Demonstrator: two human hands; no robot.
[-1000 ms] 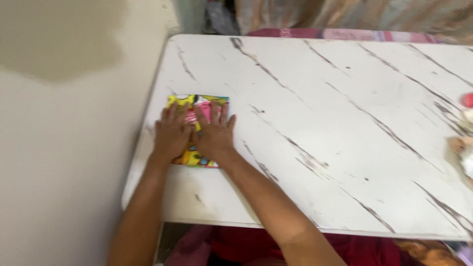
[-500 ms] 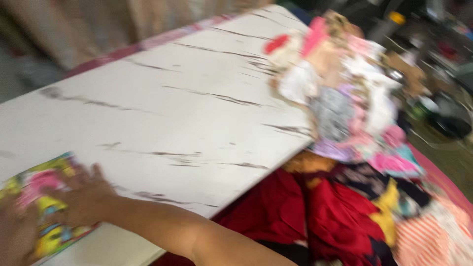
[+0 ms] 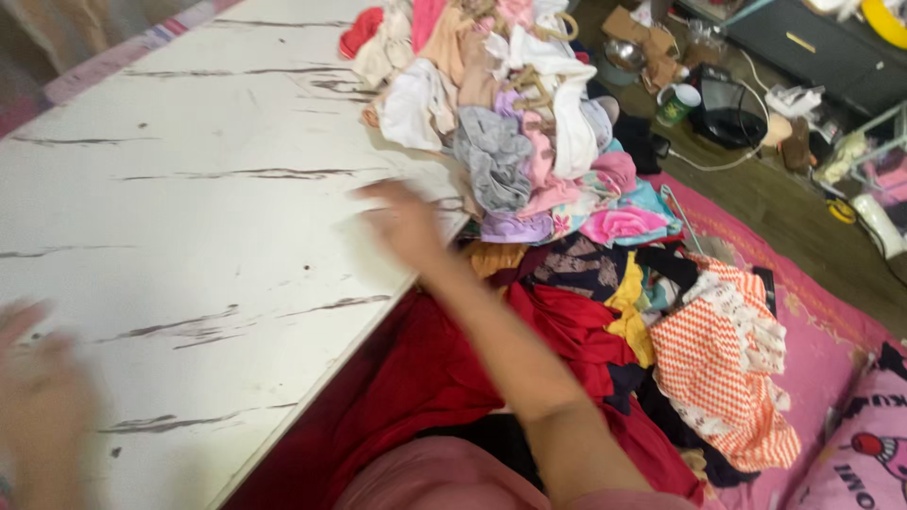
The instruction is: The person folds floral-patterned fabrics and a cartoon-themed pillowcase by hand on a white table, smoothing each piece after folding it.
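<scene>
the right hand (image 3: 404, 222), grip spread wide and empty, hovers over the white worktop (image 3: 189, 208) just short of the heaped clothes pile (image 3: 510, 123); the left hand (image 3: 42, 406) is blurred, grip unclear.

White marbled table (image 3: 189, 189); clothes heap (image 3: 501, 113) on far end.

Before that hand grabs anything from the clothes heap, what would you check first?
1. Right hand empty: ok, fingers spread, though blurred.
2. Right hand close to the clothes pile: ok, just beside its near edge.
3. Bare room on the table: ok, wide white surface.
4. Pile steady on the table: not ok, clothes spill over the edge toward the floor.
5. Left hand free: cannot tell, too blurred at the picture's edge.
</scene>
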